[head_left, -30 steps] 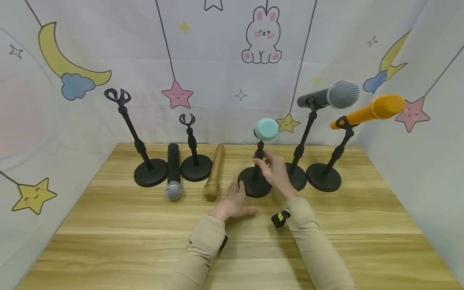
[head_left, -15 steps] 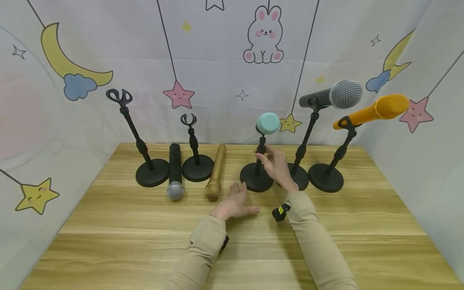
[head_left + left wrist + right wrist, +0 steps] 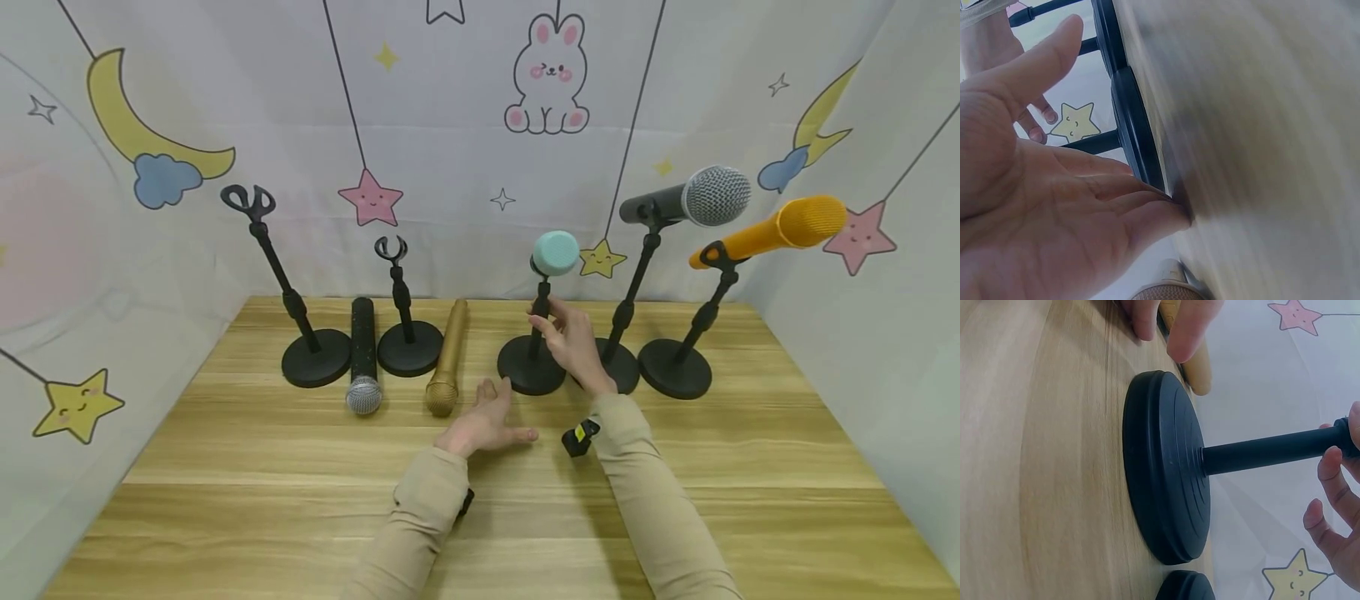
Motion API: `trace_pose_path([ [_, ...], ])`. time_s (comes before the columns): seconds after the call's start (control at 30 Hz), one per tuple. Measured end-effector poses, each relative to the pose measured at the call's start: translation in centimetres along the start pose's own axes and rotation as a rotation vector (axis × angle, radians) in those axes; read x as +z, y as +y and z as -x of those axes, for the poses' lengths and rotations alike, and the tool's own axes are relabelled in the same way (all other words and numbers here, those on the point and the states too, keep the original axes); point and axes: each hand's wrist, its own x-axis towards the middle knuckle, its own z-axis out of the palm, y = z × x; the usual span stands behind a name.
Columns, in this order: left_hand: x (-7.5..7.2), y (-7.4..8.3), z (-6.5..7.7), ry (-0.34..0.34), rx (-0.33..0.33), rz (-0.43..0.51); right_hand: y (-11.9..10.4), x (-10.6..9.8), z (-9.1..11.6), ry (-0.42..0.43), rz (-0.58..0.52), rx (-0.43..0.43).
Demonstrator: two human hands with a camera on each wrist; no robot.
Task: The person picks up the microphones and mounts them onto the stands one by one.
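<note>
My right hand [image 3: 579,346] pinches the pole of a short black microphone stand [image 3: 531,371], just under its top section. In the right wrist view the fingers curl round the knob of that pole, and the round base [image 3: 1169,469] sits by the tabletop. A microphone with a teal head [image 3: 556,253] is mounted on this stand, facing forward. My left hand [image 3: 483,423] lies low over the table in front of the base, fingers straight and thumb spread. Its palm [image 3: 1054,212] holds nothing; whether its fingertips touch the base I cannot tell.
Left of my hands lie a gold microphone [image 3: 447,358] and a black one [image 3: 363,354], beside a short stand [image 3: 408,348] and a tall stand [image 3: 316,358]. Close on the right, stands hold a grey-headed microphone [image 3: 712,197] and an orange microphone [image 3: 780,229]. A printed curtain [image 3: 450,108] hangs behind.
The stand with the teal-headed microphone has slid a little back, away from me, with my right hand on its pole. My left hand has stayed nearly still. The view has shifted slightly.
</note>
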Motion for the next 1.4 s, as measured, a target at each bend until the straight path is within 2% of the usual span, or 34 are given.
trace_pose_path([
  [0.3, 0.1, -0.1, -0.2, 0.001, 0.024, -0.007, -0.4, -0.1, 0.2, -0.015, -0.016, 0.000],
  [0.53, 0.1, -0.2, -0.2, -0.001, 0.037, 0.007, -1.0, -0.4, 0.9, -0.056, 0.008, 0.125],
  [0.67, 0.1, -0.2, -0.2, 0.001, 0.031, 0.009, -1.5, -0.5, 1.7, -0.045, -0.029, 0.192],
  [0.83, 0.1, -0.2, -0.2, 0.008, 0.022, 0.009, -1.7, -0.6, 2.7, 0.056, -0.084, 0.220],
  [1.0, 0.0, -0.4, 0.0, 0.023, 0.041, 0.023, -4.3, -1.3, 4.0, 0.231, -0.158, 0.131],
  [1.07, -0.2, -0.6, 0.1, 0.053, 0.072, 0.031, -5.5, -1.4, 4.4, 0.262, -0.170, 0.089],
  [1.17, -0.6, -0.8, 0.5, 0.131, 0.125, 0.044, -5.4, -1.0, 4.8, 0.253, -0.179, 0.029],
  [1.3, -1.3, -1.2, 1.1, 0.271, 0.173, 0.057, -3.9, 0.2, 4.9, 0.199, -0.199, -0.038],
  [1.4, -2.0, -1.6, 1.7, 0.381, 0.210, 0.102, -2.8, 1.2, 4.9, 0.150, -0.200, -0.064],
])
